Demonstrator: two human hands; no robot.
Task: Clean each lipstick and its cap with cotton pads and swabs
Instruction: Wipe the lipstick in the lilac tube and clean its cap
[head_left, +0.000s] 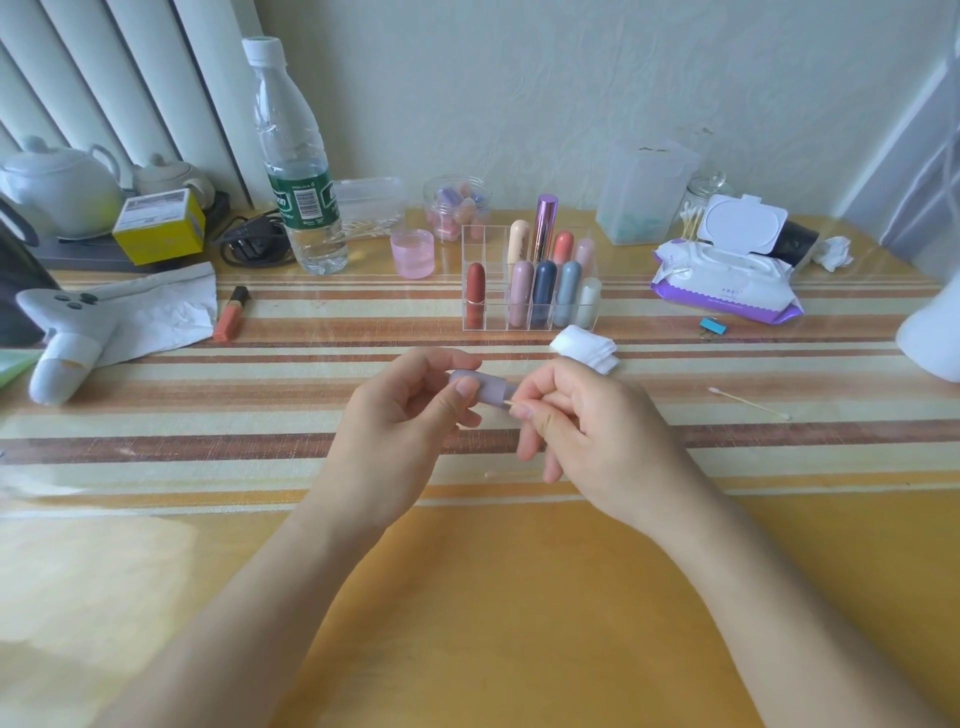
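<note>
Above the middle of the striped bench (519, 597), a person's left hand (395, 415) curls its fingers (464, 397) round a lilac lipstick cap (485, 388), open end facing right. The right hand (597, 431) pinches the stick of a cotton swab (511, 403), its tip inside the cap. A folded cotton pad (584, 347) shows just beyond that hand; whether it is held cannot be told. The step probably goes best with the cap held steady and the swab twirled lightly along the inner wall. Other lipsticks stand in the clear organiser (530, 301) farther back.
</note>
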